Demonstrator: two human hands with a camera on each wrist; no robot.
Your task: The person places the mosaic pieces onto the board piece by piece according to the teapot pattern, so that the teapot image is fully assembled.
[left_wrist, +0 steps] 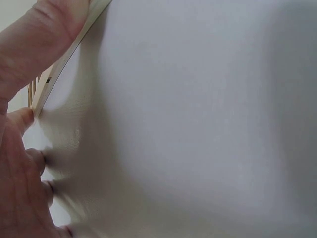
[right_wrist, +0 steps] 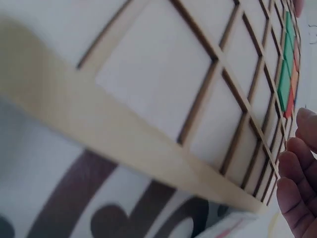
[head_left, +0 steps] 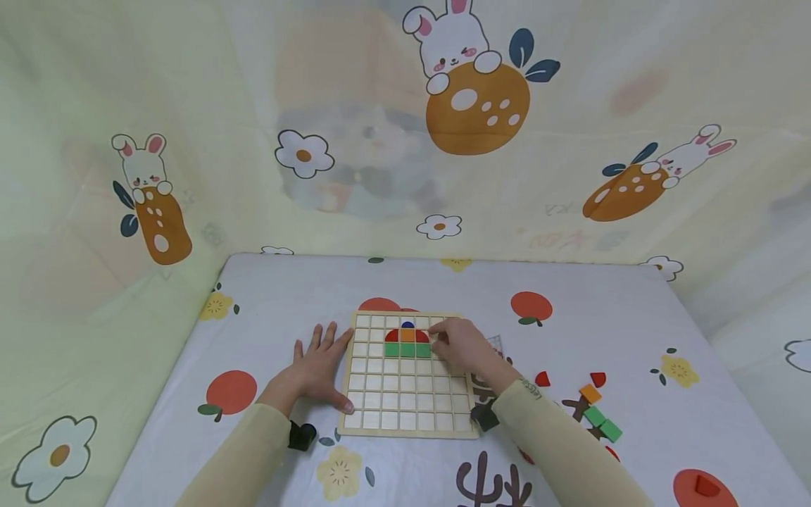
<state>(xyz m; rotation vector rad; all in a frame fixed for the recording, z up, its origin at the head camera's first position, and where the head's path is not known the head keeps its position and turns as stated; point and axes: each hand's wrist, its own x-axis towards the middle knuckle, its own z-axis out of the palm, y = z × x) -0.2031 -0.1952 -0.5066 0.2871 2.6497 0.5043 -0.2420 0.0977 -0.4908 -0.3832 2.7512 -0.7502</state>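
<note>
A wooden grid board (head_left: 345, 373) lies flat on the cloth. In its upper cells sit a row of green squares (head_left: 407, 349), an orange square (head_left: 407, 335) between a left red rounded piece (head_left: 392, 336) and a right red rounded piece (head_left: 422, 336), and a blue rounded piece (head_left: 408, 324) above. My left hand (head_left: 319, 370) is spread along the board's left edge, thumb and index finger touching the frame. Over the right side, my right hand (head_left: 461, 343) has bent fingers, fingertips close beside the right red piece. I cannot tell whether they pinch anything.
To the right lie loose pieces: a red one (head_left: 542, 379), another red one (head_left: 598, 379), an orange square (head_left: 590, 393) and two green squares (head_left: 602, 422). Farther right is a red piece (head_left: 706, 486). A clear printed sheet (head_left: 496, 343) sticks out beyond the right hand. Printed curtains surround the table.
</note>
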